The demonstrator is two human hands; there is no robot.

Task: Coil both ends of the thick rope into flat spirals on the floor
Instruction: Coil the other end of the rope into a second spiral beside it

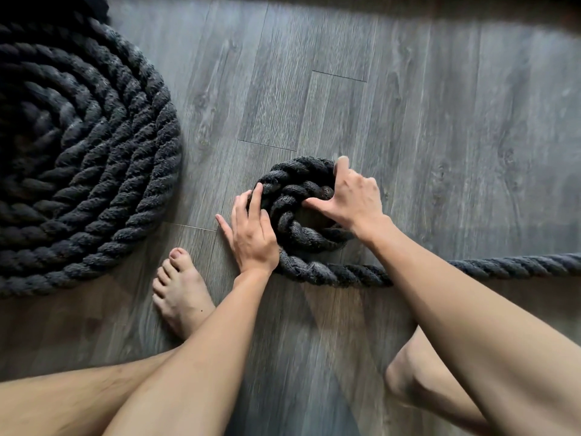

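On the wood floor a big wound spiral fills the left of the frame, and the small spiral, a few turns only, lies at centre with its loose run leaving by the right edge. We judge the rope heavy, stiff and rough, best pushed by its outer turn. Our left hand lays near-straight fingers against that turn; our right hand hooks curled fingers over the far rim.

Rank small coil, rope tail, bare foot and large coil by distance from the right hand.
1. small coil: under the right hand.
2. rope tail: just below, running right.
3. bare foot, lower left, and large coil, far left: too close to call.
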